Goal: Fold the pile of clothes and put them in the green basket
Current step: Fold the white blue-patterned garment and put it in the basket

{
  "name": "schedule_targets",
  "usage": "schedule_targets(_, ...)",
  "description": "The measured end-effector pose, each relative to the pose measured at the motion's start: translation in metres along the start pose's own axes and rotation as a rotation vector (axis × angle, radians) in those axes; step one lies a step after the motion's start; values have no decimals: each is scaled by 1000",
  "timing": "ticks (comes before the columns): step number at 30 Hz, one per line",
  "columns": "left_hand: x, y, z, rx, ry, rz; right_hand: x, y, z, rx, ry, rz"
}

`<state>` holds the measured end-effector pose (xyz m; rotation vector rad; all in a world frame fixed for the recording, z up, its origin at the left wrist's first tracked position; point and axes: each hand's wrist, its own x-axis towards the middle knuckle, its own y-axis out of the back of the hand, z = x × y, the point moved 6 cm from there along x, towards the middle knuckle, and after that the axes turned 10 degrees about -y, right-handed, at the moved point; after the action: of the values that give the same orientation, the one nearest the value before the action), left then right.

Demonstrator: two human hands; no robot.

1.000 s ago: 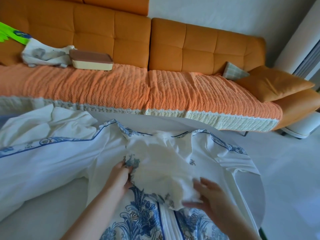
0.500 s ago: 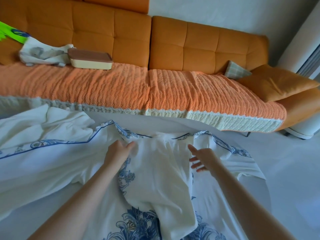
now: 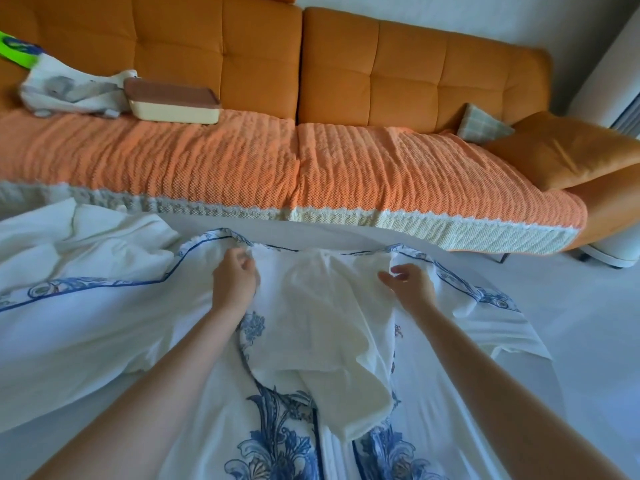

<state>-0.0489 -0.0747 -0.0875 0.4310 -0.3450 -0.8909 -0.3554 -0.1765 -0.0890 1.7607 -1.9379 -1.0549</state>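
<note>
Background: orange tufted sofa, seat under a ribbed knit throw with a cream edge.
Worktop: white, smooth, curved rim, just in front of the sofa.
Garment: thin white cloth with blue floral print and piping, spread on the worktop, centre panel folded up.
Left hand: fingers curled, pinching the fold's top left corner.
Right hand: fingers bent onto the fold's top right, can't tell if gripping.
Box: flat, cream, brown lid, on the sofa.

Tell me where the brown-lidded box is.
Head view, upper left: the box sits on the sofa's orange cover, beside a white printed cloth on its left.
</note>
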Motion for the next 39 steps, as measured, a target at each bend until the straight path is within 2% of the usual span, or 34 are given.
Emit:
schedule_targets(3, -31, 12, 21, 108, -203, -47, -45, 15, 5, -27, 120, -14)
schedule_targets(6, -94, 13, 32, 203, -413, -278, -112, 19, 23, -160, 233, -146)
schedule_targets(9, -156, 11, 37, 271, -601, -482, -156, 26, 45, -89, 200, -263)
schedule_targets(11, -175, 6, 32, 280, -660, -558, -170, 24, 56, -37, 172, -293)
schedule_targets(14, -182, 3, 26, 321, -689, -495, -185, 3, 66, -110, 272, -325)
schedule_targets(17, -182, 4, 22, 420, -736, -443, -187, -8, 65, -158, 418, -206)
schedule_targets(20, -182, 9, 22, 433, -760, -437, -178, 7, 63, -17, 415, -73)
schedule_targets(22, -185, 12, 20, 447, -776, -426, -178, 15, 62, 16, 445, -54)
schedule_targets(26, -188, 13, 21, 416, -778, -418, -182, 1, 69, -107, 505, -114)
schedule_targets(29, -187, 12, 26, 410, -804, -408, -179, -8, 78, -123, 494, -40)
schedule_targets(32, -186, 21, 19, 239, -720, -381, -175, 1, 76, -4, 442, -11)
schedule_targets(35, -190, 34, 7, 94, -644, -325, -175, -1, 80, -143, 416, -39)
schedule_targets(37, -196, 38, 2, 144, -660, -321, -179, -1, 79, -224, 498, 22)
schedule_targets(39, -200, 39, 2, 202, -676, -345, -180, 9, 75, -176, 585, 119)
